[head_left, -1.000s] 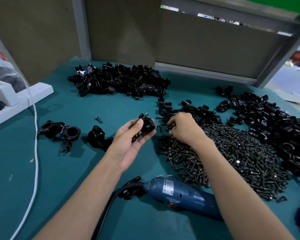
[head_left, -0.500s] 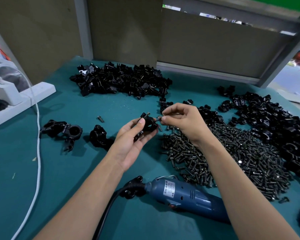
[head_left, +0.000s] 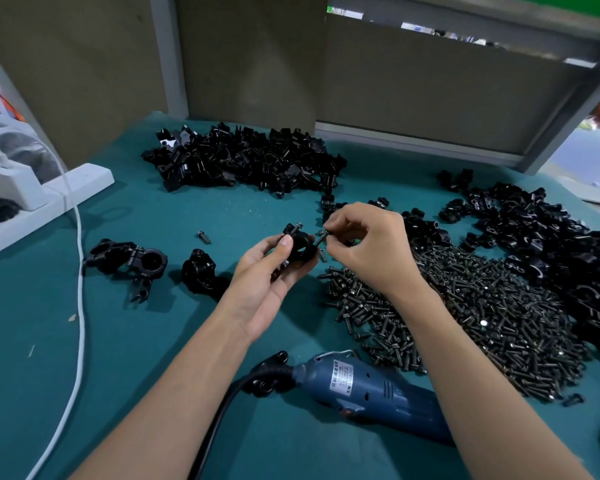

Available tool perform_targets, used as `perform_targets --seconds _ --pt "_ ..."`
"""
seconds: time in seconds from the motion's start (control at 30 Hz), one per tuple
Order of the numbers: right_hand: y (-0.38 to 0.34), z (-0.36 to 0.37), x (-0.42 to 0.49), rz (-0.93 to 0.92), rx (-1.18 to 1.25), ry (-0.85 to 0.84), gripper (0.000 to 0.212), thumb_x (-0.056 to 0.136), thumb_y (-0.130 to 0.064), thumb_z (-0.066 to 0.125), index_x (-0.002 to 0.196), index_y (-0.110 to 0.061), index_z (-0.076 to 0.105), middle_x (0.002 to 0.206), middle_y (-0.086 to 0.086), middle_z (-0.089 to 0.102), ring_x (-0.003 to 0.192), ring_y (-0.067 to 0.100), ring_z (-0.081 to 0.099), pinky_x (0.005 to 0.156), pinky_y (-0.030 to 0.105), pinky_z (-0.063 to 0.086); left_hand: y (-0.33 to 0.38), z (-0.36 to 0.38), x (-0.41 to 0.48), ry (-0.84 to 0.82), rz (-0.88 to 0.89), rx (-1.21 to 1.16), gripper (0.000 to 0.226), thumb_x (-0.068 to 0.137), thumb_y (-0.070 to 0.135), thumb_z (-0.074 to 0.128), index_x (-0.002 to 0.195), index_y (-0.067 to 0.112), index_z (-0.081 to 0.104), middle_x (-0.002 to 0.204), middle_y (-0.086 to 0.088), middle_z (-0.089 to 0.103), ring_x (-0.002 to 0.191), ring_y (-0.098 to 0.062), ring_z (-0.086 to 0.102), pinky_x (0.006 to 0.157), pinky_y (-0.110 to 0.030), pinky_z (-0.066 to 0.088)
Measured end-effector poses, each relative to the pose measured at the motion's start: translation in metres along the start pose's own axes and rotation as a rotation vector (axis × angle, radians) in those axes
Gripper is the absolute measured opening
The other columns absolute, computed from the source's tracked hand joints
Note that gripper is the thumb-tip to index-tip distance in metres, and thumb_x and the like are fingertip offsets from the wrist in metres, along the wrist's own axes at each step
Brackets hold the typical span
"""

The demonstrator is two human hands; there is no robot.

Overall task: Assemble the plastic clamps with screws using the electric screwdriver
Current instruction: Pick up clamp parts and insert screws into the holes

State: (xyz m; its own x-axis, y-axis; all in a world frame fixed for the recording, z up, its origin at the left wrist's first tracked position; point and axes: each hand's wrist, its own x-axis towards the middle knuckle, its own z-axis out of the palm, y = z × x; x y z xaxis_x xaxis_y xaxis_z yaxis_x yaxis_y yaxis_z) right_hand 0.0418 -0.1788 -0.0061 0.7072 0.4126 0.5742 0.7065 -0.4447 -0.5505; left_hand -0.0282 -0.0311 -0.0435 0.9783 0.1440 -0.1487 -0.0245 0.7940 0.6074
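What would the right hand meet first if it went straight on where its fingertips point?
Probably the black plastic clamp gripped by the left hand; the pinched dark metal screw leads.

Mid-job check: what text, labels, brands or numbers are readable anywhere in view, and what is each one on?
"S/N:" on the white label of the blue electric screwdriver; the digits after it are too blurred to read.
A line of Chinese characters on the same label: too small to read with certainty.
Nothing else in view carries readable text.
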Motion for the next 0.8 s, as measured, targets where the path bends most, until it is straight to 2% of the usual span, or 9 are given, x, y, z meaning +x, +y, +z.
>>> perform_targets --seconds 0.2,0.27,0.43,0.5,0.57,0.63,0.7,0.73,0.8 --pt "-0.002 0.002 0.0 -0.181 -0.062 -0.049 0.012 0.073 0.012 0.069 0.074 0.001 0.065 0.082 0.01 0.068 0.073 0.019 0.066 0.07 0.027 0.056 0.001 -0.001 0.0 0.029 -0.014 -0.019 0.04 0.094 0.01 0.055 0.126 -0.013 0.051 0.114 -0.025 0.068 0.097 -0.029 0.072 0.082 -0.033 0.06" --pt "-0.001 0.003 -0.001 -0.202 -0.039 -0.09 0.011 0.074 0.011 0.071 0.074 0.001 0.065 0.084 0.009 0.069 0.076 0.016 0.067 0.072 0.023 0.056 0.002 -0.001 -0.002 0.031 -0.022 -0.039 0.045 0.092 0.012 0.057 0.128 -0.013 0.05 0.114 -0.024 0.069 0.097 -0.028 0.072 0.079 -0.03 0.06" --pt "-0.001 0.0 -0.001 -0.062 0.017 -0.152 0.008 0.077 0.003 0.076 0.084 0.0 0.073 0.091 0.002 0.072 0.084 0.012 0.068 0.078 0.027 0.057 0.003 -0.001 -0.003 0.018 -0.059 -0.057 0.039 0.097 0.009 0.054 0.128 -0.013 0.049 0.113 -0.024 0.07 0.103 -0.031 0.071 0.077 -0.031 0.06" --pt "-0.006 -0.008 0.0 0.013 0.03 -0.209 0.016 0.08 -0.003 0.076 0.096 -0.005 0.075 0.097 0.0 0.072 0.087 0.009 0.068 0.081 0.026 0.056 0.003 -0.002 -0.002 0.02 -0.064 -0.064 0.036 0.098 0.009 0.052 0.128 -0.012 0.05 0.113 -0.024 0.07 0.103 -0.031 0.071 0.076 -0.031 0.06" --pt "-0.012 -0.026 0.004 0.128 0.013 -0.241 0.027 0.085 -0.01 0.074 0.111 -0.015 0.072 0.097 -0.005 0.071 0.081 0.0 0.065 0.078 0.02 0.055 0.003 -0.003 -0.001 0.014 -0.064 -0.07 0.035 0.097 0.009 0.053 0.126 -0.01 0.05 0.113 -0.024 0.07 0.105 -0.031 0.07 0.076 -0.031 0.06" --pt "-0.021 -0.053 0.0 0.206 -0.111 -0.331 0.029 0.089 -0.026 0.067 0.118 -0.025 0.067 0.091 -0.011 0.068 0.065 -0.01 0.058 0.063 0.008 0.049 0.003 -0.003 -0.001 -0.001 -0.063 -0.068 0.039 0.09 0.011 0.059 0.124 -0.009 0.052 0.111 -0.022 0.071 0.106 -0.031 0.069 0.077 -0.032 0.06" --pt "-0.036 -0.078 -0.018 0.219 -0.332 -0.577 0.041 0.088 -0.055 0.05 0.121 -0.034 0.062 0.096 -0.014 0.069 0.055 -0.014 0.054 0.056 0.004 0.044 0.002 -0.004 0.0 -0.023 -0.055 -0.062 0.047 0.081 0.012 0.065 0.122 -0.006 0.052 0.11 -0.021 0.072 0.106 -0.03 0.07 0.078 -0.032 0.06" --pt "-0.042 -0.086 -0.035 0.224 -0.438 -0.72 0.058 0.081 -0.072 0.038 0.125 -0.04 0.057 0.104 -0.016 0.068 0.059 -0.017 0.055 0.063 0.005 0.047 0.001 -0.005 0.001 -0.034 -0.047 -0.053 0.05 0.077 0.01 0.067 0.122 -0.006 0.052 0.11 -0.021 0.072 0.105 -0.03 0.07 0.079 -0.032 0.059" --pt "-0.053 -0.092 -0.073 0.205 -0.649 -0.931 0.091 0.062 -0.095 0.013 0.137 -0.048 0.035 0.12 -0.019 0.061 0.089 -0.011 0.06 0.087 0.022 0.052 -0.002 -0.005 0.002 -0.038 -0.023 -0.027 0.055 0.071 0.004 0.071 0.122 -0.004 0.051 0.107 -0.02 0.072 0.101 -0.029 0.071 0.081 -0.031 0.059"
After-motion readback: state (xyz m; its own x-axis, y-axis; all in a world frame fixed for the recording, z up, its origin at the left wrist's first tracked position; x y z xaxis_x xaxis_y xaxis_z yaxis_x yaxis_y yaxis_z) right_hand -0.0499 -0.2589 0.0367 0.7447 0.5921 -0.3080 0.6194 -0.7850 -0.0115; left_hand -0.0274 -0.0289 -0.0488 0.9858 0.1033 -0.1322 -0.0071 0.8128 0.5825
